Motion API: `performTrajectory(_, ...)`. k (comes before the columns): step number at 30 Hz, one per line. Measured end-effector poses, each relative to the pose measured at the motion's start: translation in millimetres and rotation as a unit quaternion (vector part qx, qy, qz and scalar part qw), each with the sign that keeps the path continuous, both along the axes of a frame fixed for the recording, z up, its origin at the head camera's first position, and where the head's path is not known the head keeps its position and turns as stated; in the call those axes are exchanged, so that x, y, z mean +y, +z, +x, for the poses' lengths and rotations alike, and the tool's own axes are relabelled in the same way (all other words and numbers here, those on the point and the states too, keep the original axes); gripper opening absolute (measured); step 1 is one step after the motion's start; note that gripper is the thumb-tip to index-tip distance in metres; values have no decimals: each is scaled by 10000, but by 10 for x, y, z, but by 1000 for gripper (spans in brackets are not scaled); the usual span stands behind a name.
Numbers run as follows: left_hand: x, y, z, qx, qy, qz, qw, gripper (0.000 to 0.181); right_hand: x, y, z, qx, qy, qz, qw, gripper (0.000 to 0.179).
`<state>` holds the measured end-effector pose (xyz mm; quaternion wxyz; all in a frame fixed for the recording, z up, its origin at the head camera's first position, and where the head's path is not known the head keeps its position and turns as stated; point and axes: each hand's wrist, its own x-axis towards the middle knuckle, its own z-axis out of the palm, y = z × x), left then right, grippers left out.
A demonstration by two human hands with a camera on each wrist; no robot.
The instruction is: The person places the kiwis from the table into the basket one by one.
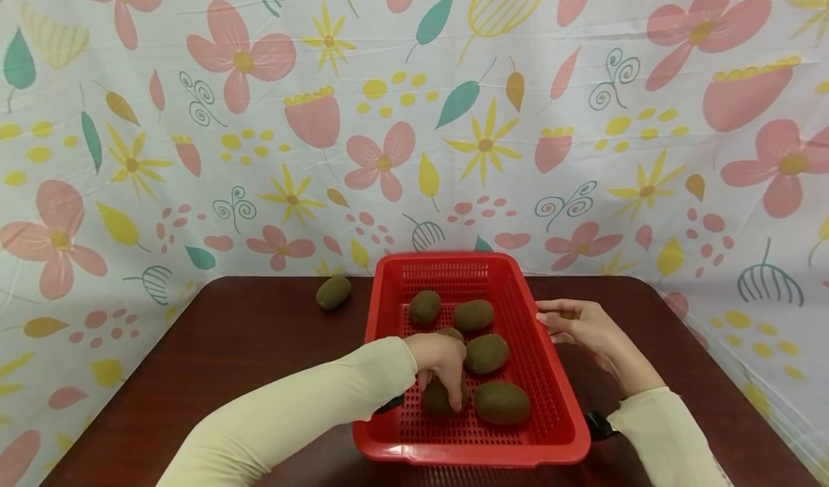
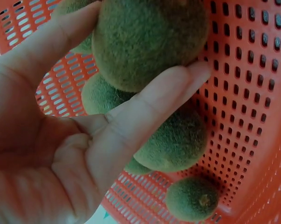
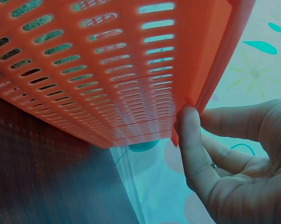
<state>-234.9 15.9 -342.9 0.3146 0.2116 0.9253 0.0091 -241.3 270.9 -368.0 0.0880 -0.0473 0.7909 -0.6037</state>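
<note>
A red perforated plastic basket (image 1: 469, 452) holds several brown, fuzzy kiwis, among them a kiwi (image 1: 502, 403) near its front right. My left hand (image 1: 443, 356) reaches down into the basket and grips a kiwi (image 1: 435, 401) near the front. In the left wrist view, thumb and fingers stand on either side of this held kiwi (image 2: 149, 42), with other kiwis (image 2: 175, 144) behind it. At the basket's right side, my right hand (image 1: 592, 336) pinches the rim. The right wrist view shows its thumb and fingers (image 3: 192, 135) at the rim's edge.
One more kiwi (image 1: 333, 293) lies outside the basket, at the back left of the dark brown table (image 1: 259, 343). Behind the table hangs a white cloth (image 1: 414, 113) printed with flowers and leaves.
</note>
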Motion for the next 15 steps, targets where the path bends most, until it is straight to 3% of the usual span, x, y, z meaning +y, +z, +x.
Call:
performTrajectory(5, -3, 0, 33, -343, -145, -14, 9993, 66, -1, -3, -1, 22, 21, -2, 10000, 58)
performTrajectory(15, 4, 15, 69, -531, -165, -47, 9984, 56, 1, -6, -3, 57, 1, 6, 10000, 58)
